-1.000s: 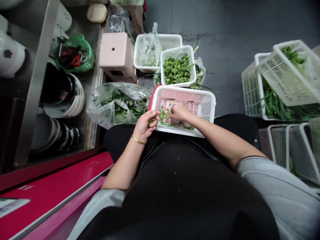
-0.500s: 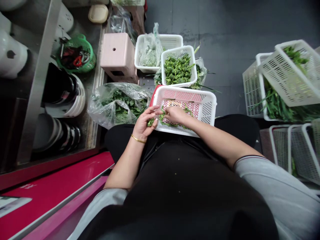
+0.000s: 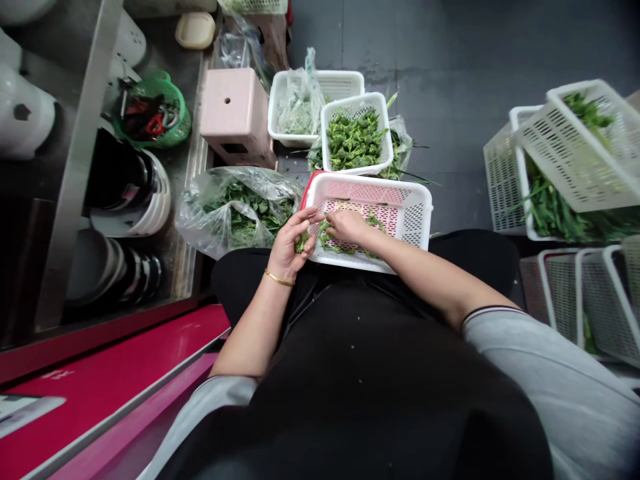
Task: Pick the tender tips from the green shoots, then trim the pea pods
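My left hand is curled, palm up, around a small bunch of greens at the left end of a white plastic basket. Its thumb and forefinger reach toward my right hand, which is closed in a pinch right beside those fingertips. What the right fingers hold is too small to make out. Below both hands, the basket rests on my lap with a few loose green sprigs on its slotted floor. A red edge shows along its left rim.
Ahead stands a white basket full of green tips, with a bagged basket behind. An open plastic bag of leafy greens lies left, near a pink stool. Stacked vegetable baskets are on the right, a metal shelf far left.
My right hand has shifted slightly left, closer to the left fingertips. My left hand still holds the greens and has barely moved.
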`<state>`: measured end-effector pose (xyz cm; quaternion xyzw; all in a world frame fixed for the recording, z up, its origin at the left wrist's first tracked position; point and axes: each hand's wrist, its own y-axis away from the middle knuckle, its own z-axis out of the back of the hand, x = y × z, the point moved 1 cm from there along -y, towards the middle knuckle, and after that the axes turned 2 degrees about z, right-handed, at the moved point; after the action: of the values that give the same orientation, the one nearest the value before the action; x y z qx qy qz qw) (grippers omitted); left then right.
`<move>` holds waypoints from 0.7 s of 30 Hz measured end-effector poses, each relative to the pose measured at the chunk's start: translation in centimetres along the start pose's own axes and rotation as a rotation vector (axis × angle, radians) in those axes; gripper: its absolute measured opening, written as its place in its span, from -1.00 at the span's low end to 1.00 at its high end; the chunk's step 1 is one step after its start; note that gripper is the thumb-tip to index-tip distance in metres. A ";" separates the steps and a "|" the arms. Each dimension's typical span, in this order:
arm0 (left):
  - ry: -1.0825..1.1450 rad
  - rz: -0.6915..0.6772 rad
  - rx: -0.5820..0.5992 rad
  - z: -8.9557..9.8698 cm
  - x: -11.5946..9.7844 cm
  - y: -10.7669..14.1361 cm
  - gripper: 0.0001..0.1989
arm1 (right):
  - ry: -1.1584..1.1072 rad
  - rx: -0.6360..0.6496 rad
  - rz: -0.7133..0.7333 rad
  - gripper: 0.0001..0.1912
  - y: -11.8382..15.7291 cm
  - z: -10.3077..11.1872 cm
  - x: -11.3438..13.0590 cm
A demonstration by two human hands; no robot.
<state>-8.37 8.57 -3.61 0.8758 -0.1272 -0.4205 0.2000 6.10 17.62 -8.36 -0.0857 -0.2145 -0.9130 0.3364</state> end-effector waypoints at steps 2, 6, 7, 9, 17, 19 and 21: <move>-0.047 0.004 -0.038 0.2 0.1 0.2 -0.64 | -0.019 0.000 -0.021 -0.73 -0.3 -0.3 0.3; -0.037 0.091 -0.070 0.4 1.0 -0.3 -0.71 | -0.275 -0.107 -0.025 -0.79 1.3 3.2 -0.6; -0.018 0.130 -0.057 0.2 1.3 -0.5 -0.70 | -0.366 -0.095 0.028 -0.78 1.9 4.4 -0.8; 0.020 0.211 -0.014 -0.2 1.6 -0.9 -0.65 | -0.532 -0.009 0.134 -0.74 2.9 6.1 -0.7; 0.130 0.190 -0.016 -0.1 0.5 -0.5 -0.79 | -0.065 0.024 0.045 -0.72 1.4 -0.3 0.6; 0.082 0.139 -0.006 0.1 0.4 -0.3 -0.83 | -0.017 0.055 0.050 -0.72 1.1 -1.1 0.5; 0.030 0.113 -0.024 0.3 0.6 -0.3 -0.71 | -0.072 0.002 0.006 -0.75 1.4 0.0 0.0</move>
<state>-8.23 8.52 -4.31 0.8709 -0.1683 -0.3970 0.2357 7.00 16.71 -7.88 -0.1186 -0.2270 -0.9081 0.3312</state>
